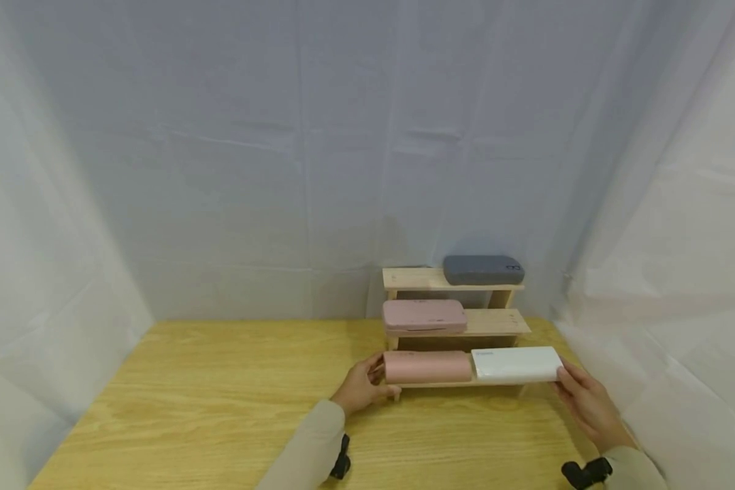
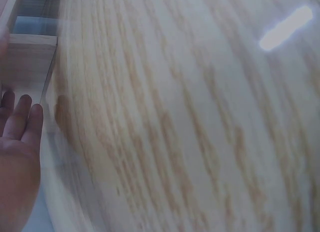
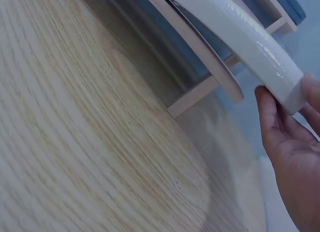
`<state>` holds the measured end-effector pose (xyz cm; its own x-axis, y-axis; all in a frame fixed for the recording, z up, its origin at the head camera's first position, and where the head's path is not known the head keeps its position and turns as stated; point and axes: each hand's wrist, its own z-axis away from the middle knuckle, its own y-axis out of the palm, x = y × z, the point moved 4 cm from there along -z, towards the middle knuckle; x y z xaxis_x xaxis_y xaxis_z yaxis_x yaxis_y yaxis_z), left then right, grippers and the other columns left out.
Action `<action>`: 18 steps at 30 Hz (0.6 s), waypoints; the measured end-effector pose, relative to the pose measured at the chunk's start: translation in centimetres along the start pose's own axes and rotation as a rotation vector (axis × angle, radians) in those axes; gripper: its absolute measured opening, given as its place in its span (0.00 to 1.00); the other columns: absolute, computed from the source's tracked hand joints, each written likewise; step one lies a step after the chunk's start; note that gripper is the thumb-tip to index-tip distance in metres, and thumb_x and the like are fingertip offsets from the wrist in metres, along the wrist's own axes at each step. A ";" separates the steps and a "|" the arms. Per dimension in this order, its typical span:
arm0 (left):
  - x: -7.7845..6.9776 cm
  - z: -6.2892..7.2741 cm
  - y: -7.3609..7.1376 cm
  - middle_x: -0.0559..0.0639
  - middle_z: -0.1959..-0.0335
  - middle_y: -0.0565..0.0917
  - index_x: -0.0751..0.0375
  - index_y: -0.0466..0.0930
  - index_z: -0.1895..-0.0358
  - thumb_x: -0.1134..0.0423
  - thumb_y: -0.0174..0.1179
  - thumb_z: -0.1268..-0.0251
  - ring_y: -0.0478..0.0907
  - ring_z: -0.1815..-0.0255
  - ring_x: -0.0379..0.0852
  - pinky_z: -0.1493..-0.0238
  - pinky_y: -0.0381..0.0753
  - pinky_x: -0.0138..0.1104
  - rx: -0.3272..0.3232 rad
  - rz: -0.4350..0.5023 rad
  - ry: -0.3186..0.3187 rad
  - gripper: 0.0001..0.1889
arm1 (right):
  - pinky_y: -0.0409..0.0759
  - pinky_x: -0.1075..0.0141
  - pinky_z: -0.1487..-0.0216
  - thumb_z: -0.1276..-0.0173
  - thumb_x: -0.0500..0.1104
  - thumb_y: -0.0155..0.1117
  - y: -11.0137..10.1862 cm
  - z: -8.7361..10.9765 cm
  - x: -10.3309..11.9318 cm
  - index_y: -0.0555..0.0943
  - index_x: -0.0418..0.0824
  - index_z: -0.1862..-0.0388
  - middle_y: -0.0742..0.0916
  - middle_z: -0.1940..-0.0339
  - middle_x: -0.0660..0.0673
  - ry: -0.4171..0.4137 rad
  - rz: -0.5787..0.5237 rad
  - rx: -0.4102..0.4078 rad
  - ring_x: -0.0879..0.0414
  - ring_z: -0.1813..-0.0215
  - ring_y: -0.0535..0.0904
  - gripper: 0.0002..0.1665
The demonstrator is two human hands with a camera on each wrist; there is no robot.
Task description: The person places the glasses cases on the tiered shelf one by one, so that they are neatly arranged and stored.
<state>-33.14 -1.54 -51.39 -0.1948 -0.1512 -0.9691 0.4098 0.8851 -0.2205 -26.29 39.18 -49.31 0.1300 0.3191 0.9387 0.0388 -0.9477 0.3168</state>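
Note:
My right hand (image 1: pixel 584 401) pinches the right end of a white glasses case (image 1: pixel 517 365), thumb on top and fingers beneath. That case lies over the right part of the bottom shelf (image 1: pixel 441 385) of a three-tier wooden rack; in the right wrist view its held end (image 3: pixel 292 94) juts past the shelf and sits above it. To its left a pink glasses case (image 1: pixel 427 367) rests on the same shelf. Around that shelf's left end is my left hand (image 1: pixel 361 386), thumb at the front edge; the left wrist view shows its straight fingers (image 2: pixel 17 119) beside the wood.
A mauve glasses case (image 1: pixel 425 316) occupies the left of the middle shelf (image 1: pixel 496 321). On the top shelf (image 1: pixel 413 278), a grey-blue glasses case (image 1: pixel 483 270) sits at the right. The rack stands at the wooden table's (image 1: pixel 220 395) back right, near white sheeting (image 1: pixel 680 306).

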 end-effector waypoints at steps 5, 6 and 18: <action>-0.1 0.1 0.1 0.70 0.31 0.63 0.77 0.50 0.28 0.66 0.70 0.44 0.66 0.33 0.64 0.36 0.72 0.46 -0.001 0.002 -0.004 0.46 | 0.78 0.80 0.51 0.25 0.34 0.50 0.0 -0.6 -0.8 0.82 0.60 0.58 0.82 0.54 0.67 -0.004 0.042 -0.065 0.73 0.52 0.78 0.21; -0.1 0.1 0.1 0.70 0.31 0.63 0.77 0.50 0.28 0.66 0.70 0.44 0.66 0.33 0.64 0.36 0.72 0.47 -0.001 0.002 -0.006 0.46 | 0.78 0.80 0.51 0.25 0.34 0.51 -0.1 -0.6 -0.9 0.80 0.59 0.56 0.82 0.55 0.68 0.013 0.071 -0.087 0.74 0.52 0.78 0.19; -0.1 0.0 0.1 0.71 0.31 0.63 0.78 0.50 0.29 0.67 0.70 0.45 0.65 0.33 0.64 0.36 0.71 0.47 -0.002 -0.002 0.004 0.46 | 0.73 0.85 0.48 0.28 0.50 0.58 0.8 -1.3 -2.1 0.48 0.29 0.25 0.63 0.26 0.42 0.193 0.393 -0.216 0.84 0.55 0.71 0.46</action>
<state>-33.05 -1.48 -51.29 -0.1995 -0.1512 -0.9682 0.4080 0.8855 -0.2223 -27.79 37.73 -50.88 -0.0932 -0.0479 0.9945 -0.1854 -0.9805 -0.0646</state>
